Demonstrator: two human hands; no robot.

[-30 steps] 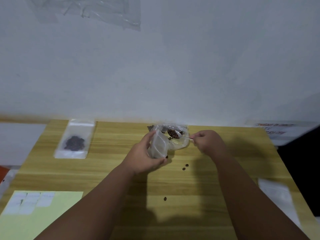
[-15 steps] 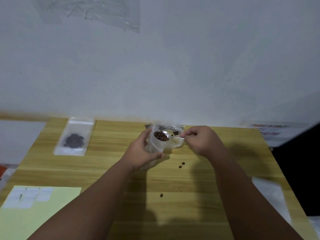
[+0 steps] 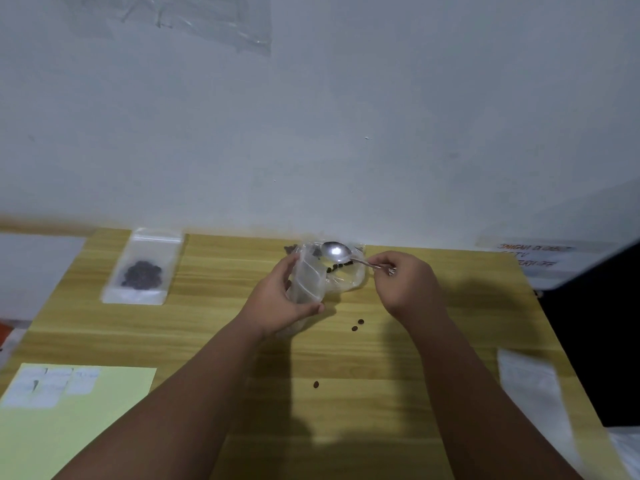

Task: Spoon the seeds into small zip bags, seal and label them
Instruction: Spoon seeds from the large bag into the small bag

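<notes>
My left hand [image 3: 277, 303] holds a small clear zip bag [image 3: 306, 278] upright with its mouth open. In my right hand [image 3: 405, 285] is a metal spoon [image 3: 336, 251], gripped by the handle; its bowl looks empty and hovers over a larger clear seed bag [image 3: 348, 275] with dark seeds inside. A filled zip bag [image 3: 142, 268] of dark seeds lies flat at the far left of the wooden table [image 3: 450, 306]. Three loose seeds [image 3: 357, 325] lie on the wood near my hands.
A pale green sheet [image 3: 86, 427] with white labels [image 3: 48, 386] lies at the front left. Empty zip bags [image 3: 530, 386] rest at the right edge. A white wall stands right behind the table, and a printed paper [image 3: 530, 254] sits at the far right.
The spoon carried seeds to the small bag's mouth and now shows an empty bowl, drawn back over the seed bag. My left hand keeps hold of the small bag.
</notes>
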